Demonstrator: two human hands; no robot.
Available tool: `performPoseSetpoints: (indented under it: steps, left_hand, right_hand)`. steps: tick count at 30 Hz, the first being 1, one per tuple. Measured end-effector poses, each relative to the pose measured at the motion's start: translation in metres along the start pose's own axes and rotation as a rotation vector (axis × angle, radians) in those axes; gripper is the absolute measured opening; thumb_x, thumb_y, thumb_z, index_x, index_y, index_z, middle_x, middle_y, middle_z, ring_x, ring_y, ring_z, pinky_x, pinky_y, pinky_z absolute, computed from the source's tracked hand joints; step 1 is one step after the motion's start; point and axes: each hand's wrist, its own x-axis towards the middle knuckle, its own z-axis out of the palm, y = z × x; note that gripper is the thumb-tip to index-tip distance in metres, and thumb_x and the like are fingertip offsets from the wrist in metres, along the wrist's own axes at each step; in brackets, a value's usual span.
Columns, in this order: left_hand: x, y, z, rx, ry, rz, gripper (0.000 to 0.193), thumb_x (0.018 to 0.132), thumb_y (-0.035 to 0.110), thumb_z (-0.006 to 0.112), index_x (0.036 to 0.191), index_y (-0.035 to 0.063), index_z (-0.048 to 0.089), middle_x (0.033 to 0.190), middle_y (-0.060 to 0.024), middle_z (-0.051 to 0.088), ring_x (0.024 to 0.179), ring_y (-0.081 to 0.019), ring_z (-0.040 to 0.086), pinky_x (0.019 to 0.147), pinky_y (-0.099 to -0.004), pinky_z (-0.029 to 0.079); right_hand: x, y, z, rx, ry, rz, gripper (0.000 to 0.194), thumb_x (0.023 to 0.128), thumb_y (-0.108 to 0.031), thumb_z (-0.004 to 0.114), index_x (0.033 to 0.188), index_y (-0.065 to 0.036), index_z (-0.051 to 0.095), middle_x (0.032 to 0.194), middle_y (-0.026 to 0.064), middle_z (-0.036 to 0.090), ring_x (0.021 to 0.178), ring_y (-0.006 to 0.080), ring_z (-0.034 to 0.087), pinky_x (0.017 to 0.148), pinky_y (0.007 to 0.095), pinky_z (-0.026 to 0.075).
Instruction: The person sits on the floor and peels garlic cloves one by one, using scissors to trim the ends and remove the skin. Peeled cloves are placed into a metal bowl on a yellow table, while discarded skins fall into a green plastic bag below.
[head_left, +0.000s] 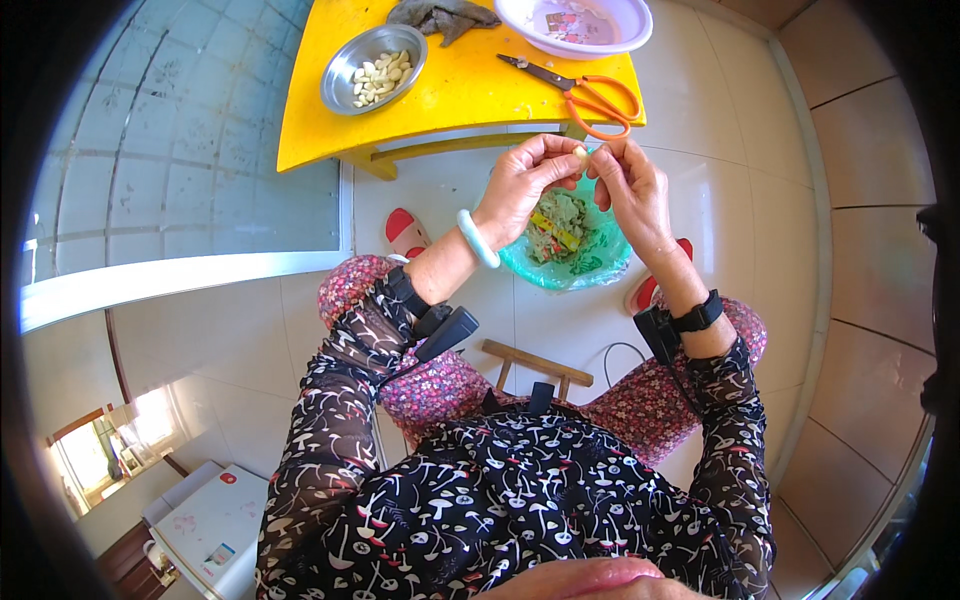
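Observation:
My left hand (527, 176) pinches a small pale garlic clove (580, 155) between thumb and fingers, above a bin lined with a green plastic bag (607, 255). My right hand (634, 184) meets it from the other side, its thumb and fingertips closed together at the clove; whether they grip a bit of its skin is too small to tell. Inside the bag lie pale peelings (555, 214) and a yellow and red wrapper (553, 231). Peeled garlic cloves (381, 76) lie in a metal bowl (336, 91) on the yellow table (457, 97).
Orange-handled scissors (574, 86) lie at the table's near right corner, handles over the edge. Behind them stands a pink plastic basin (637, 34), with a dark cloth (442, 16) to its left. A wooden stool bar (536, 362) shows between my knees. Tiled wall (870, 262) runs along the right.

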Motion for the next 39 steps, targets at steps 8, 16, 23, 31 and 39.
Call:
performPoseSetpoints:
  steps: [8, 16, 23, 31, 39]
  left_hand:
    - [-0.002, 0.001, 0.0, -0.026, -0.05, -0.007, 0.022, 0.1, 0.019, 0.066, 0.119, 0.008, 0.063, 0.108, -0.0008, 0.069, 0.095, -0.0087, 0.062, 0.084, -0.025, 0.049]
    - [0.004, -0.009, -0.006, 0.396, -0.009, 0.131, 0.018, 0.097, 0.019, 0.072, 0.106, 0.0043, 0.069, 0.092, 0.0005, 0.07, 0.078, -0.0052, 0.06, 0.07, -0.0221, 0.05]
    - [0.002, -0.004, -0.004, 0.627, 0.003, 0.247, 0.014, 0.095, 0.013, 0.073, 0.104, 0.0026, 0.07, 0.091, 0.0009, 0.071, 0.076, -0.0048, 0.061, 0.07, -0.0227, 0.051]
    - [-0.001, 0.0, 0.001, 0.582, 0.012, 0.315, 0.009, 0.095, 0.009, 0.072, 0.101, 0.0039, 0.07, 0.088, 0.0021, 0.07, 0.075, -0.0029, 0.059, 0.069, -0.021, 0.05]
    - [-0.004, 0.002, 0.004, 0.689, 0.026, 0.389, 0.007, 0.094, 0.008, 0.073, 0.1, 0.0056, 0.07, 0.091, 0.0037, 0.07, 0.076, -0.0032, 0.059, 0.07, -0.0205, 0.05]
  right_hand:
    - [0.005, 0.005, -0.005, 0.016, 0.012, 0.033, 0.017, 0.102, -0.017, 0.063, 0.104, -0.001, 0.064, 0.077, 0.0014, 0.066, 0.059, 0.0055, 0.058, 0.053, 0.0225, 0.049]
    - [0.005, 0.001, -0.006, -0.066, -0.004, -0.025, 0.014, 0.096, -0.014, 0.069, 0.1, 0.0, 0.07, 0.078, 0.0011, 0.069, 0.061, 0.0067, 0.062, 0.057, 0.0234, 0.052]
    - [0.005, 0.0, -0.01, -0.234, -0.051, -0.091, 0.009, 0.093, -0.009, 0.07, 0.093, 0.0, 0.068, 0.076, 0.0027, 0.07, 0.066, 0.0072, 0.065, 0.062, 0.0236, 0.054]
    - [0.006, -0.001, -0.01, -0.061, -0.061, -0.043, 0.008, 0.094, -0.006, 0.067, 0.095, 0.002, 0.067, 0.081, 0.0053, 0.072, 0.073, 0.0097, 0.071, 0.068, 0.0243, 0.057]
    - [0.003, 0.001, -0.003, -0.144, -0.021, -0.091, 0.012, 0.097, -0.008, 0.065, 0.096, 0.003, 0.064, 0.084, 0.0068, 0.073, 0.073, 0.0115, 0.071, 0.065, 0.025, 0.057]
